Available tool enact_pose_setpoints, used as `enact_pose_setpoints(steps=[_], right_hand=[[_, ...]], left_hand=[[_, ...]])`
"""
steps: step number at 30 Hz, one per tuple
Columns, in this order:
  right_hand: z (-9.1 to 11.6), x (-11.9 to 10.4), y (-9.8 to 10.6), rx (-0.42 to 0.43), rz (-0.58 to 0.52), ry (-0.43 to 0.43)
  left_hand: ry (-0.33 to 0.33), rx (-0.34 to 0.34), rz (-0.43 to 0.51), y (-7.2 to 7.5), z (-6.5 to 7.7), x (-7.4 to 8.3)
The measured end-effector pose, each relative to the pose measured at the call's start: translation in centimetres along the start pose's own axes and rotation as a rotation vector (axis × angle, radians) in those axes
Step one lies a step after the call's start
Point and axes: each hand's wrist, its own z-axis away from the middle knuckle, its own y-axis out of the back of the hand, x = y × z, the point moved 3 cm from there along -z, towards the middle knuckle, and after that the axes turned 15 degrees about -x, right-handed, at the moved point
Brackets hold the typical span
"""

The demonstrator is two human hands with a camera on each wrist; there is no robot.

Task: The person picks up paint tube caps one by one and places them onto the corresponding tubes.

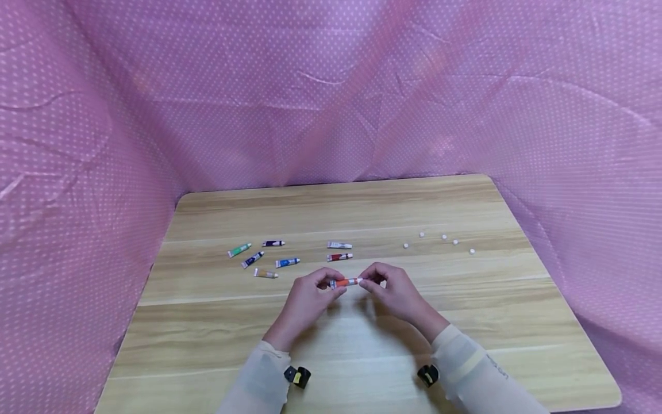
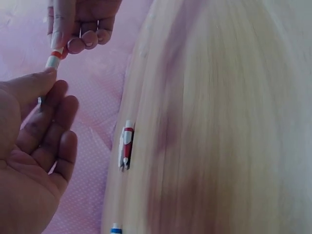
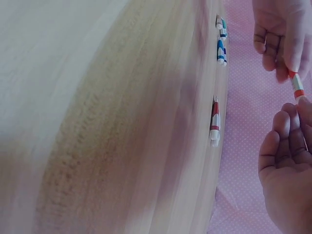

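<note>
A small orange paint tube (image 1: pixel 345 283) lies level between my two hands, above the table. My left hand (image 1: pixel 309 293) pinches its flat end between thumb and fingers. The thumb and index finger of my right hand (image 1: pixel 395 290) pinch the white tip at its other end and mostly cover it. In the left wrist view the orange and white tube (image 2: pixel 53 59) shows between both thumbs. Just beyond the hands lie a red tube (image 1: pixel 339 257) and a white tube (image 1: pixel 339 245), side by side.
Left of the hands lie a green tube (image 1: pixel 239 250), a purple tube (image 1: pixel 273 244), a dark blue tube (image 1: pixel 253 259), a blue tube (image 1: pixel 287 263) and an ochre tube (image 1: pixel 266 273). Several small white caps (image 1: pixel 443 237) are scattered at the right of the wooden table (image 1: pixel 362 213). Pink dotted cloth (image 1: pixel 310 115) surrounds it.
</note>
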Motion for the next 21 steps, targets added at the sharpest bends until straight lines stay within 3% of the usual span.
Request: enact_pose_setpoints(steps=[5, 8, 14, 21], right_hand=[[-0.2, 0.3, -0.1, 0.009, -0.003, -0.016], [-0.4, 0.7, -0.1, 0.006, 0.015, -0.025], [-0.1, 1.7, 0.2, 0.012, 0.008, -0.091], [0.3, 2.3, 0.7, -0.002, -0.006, -0.107]], left_hand=[[-0.031, -0.046, -0.201, 0.1, -0.6, 0.4], [-0.033, -0.062, -0.274, 0.2, -1.2, 0.3], [-0.008, -0.01, -0.289, 0.3, -3.1, -1.2], [0.002, -0.029, -0.372, 1.0, -5.8, -3.1]])
